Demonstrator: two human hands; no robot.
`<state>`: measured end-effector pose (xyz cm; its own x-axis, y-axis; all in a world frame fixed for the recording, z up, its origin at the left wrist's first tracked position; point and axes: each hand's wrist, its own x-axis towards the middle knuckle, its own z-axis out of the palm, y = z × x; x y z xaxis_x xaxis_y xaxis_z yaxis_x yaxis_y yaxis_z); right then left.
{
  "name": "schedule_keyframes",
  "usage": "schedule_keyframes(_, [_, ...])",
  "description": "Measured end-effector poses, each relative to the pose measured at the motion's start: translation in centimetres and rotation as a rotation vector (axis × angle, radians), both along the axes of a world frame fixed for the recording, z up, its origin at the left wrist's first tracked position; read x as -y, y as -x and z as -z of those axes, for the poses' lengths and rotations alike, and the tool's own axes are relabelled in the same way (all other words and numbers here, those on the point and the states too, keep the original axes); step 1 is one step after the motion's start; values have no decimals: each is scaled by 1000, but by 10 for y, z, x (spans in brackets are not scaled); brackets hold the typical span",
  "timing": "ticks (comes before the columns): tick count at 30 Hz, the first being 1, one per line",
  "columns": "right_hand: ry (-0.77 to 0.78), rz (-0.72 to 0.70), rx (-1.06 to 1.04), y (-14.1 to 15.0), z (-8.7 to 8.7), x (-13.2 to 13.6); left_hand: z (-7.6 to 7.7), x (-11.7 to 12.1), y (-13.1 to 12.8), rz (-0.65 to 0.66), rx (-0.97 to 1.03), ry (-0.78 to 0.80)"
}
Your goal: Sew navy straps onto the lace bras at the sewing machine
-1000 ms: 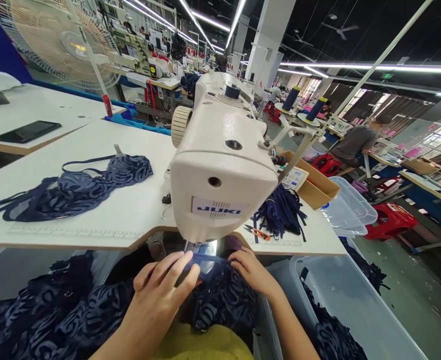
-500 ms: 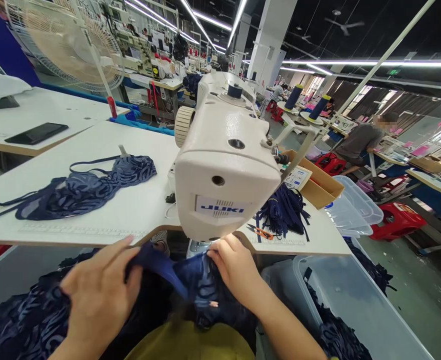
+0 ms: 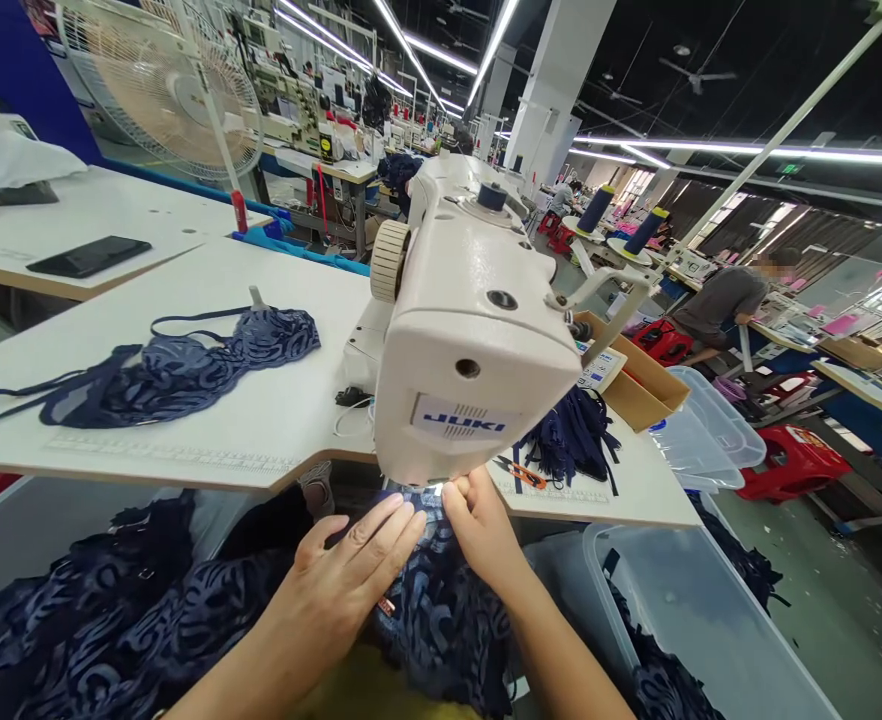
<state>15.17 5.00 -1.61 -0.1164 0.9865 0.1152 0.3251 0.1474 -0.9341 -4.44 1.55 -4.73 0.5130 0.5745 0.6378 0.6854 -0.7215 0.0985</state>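
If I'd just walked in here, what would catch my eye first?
Probably the big white sewing machine in the middle, with the left hand and right hand on dark blue patterned fabric just below its head. Next, the blue bra lying on the white table to the left, and the large round fan behind it at upper left.

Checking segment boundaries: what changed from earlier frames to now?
The left hand, out to the left with a navy band half a second ago, is back right, laid over the patterned garment at the sewing machine, near the right hand, which still pinches the garment's edge. Whether it released the band is hidden. Bra, phone and snips stayed put.
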Motion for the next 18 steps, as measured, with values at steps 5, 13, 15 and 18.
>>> schedule_keyframes(5, [-64, 56, 136, 2, 0, -5, -3, 0, -1, -76, 22, 20])
schedule_keyframes(13, [-91, 95, 202, 6, 0, -8, -5, -2, -2, -104, 28, -5])
schedule_keyframes(15, [-92, 89, 203, 5, 2, -8, -4, -2, -2, -103, 17, -12])
schedule_keyframes(18, [-90, 88, 204, 5, 3, -9, -1, -3, -3, -119, 3, -20])
